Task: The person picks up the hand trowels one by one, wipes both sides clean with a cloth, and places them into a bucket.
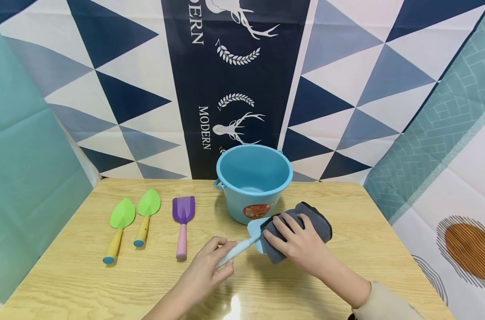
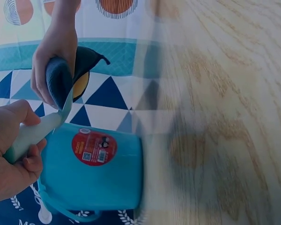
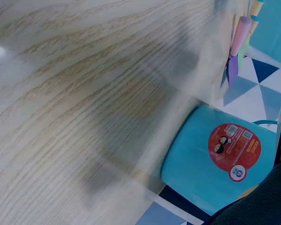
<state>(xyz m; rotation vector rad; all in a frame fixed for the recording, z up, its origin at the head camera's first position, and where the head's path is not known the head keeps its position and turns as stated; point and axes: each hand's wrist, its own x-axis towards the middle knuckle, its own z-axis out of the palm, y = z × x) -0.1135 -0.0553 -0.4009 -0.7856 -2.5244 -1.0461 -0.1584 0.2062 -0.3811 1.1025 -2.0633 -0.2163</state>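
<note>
My left hand (image 1: pixel 205 269) grips the handle of a light blue toy shovel (image 1: pixel 239 250), raised in front of the bucket with its blade pointing up and right. My right hand (image 1: pixel 296 243) holds a dark grey cloth (image 1: pixel 319 223) with black edging against the blade, fingers spread over the cloth. Part of the blade is hidden under it. Seen from the left wrist, the cloth (image 2: pixel 59 83) is folded over the blade's end and shows a yellowish patch at its side. In the right wrist view only a bit of cloth (image 3: pixel 260 201) and a fingertip appear at the edge.
A blue bucket (image 1: pixel 236 203) with a red label stands at the table's back, just behind the cloth. Leftward lie a purple shovel (image 1: pixel 184 210) with a pink handle and two green trowels (image 1: pixel 122 214) with yellow handles. Patterned fabric (image 1: pixel 138 89) hangs behind the wooden table (image 1: pixel 154 284).
</note>
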